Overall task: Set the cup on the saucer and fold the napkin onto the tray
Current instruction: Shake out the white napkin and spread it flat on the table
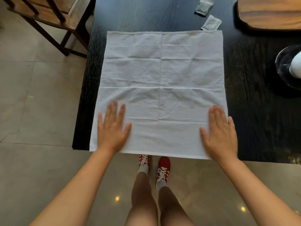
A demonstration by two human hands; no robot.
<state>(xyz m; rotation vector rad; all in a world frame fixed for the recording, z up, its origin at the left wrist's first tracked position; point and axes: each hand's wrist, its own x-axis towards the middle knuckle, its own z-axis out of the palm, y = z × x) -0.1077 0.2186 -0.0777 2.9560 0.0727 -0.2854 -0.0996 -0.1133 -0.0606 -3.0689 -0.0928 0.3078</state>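
Observation:
A large white cloth napkin [161,75] lies spread flat on the dark table [254,111], creased in a grid, its near edge at the table's front. My left hand [112,129] presses flat on the napkin's near left corner, fingers apart. My right hand [219,132] lies flat on the near right corner, fingers together. At the right edge a white cup [296,66] stands on a dark glossy saucer [283,62], both partly cut off. A wooden tray [268,12] sits at the far right corner.
Two small grey sachets [203,6] [211,23] lie beyond the napkin's far edge. A wooden chair [48,15] stands on the tiled floor at the far left. My legs and red shoes show below the table's front edge.

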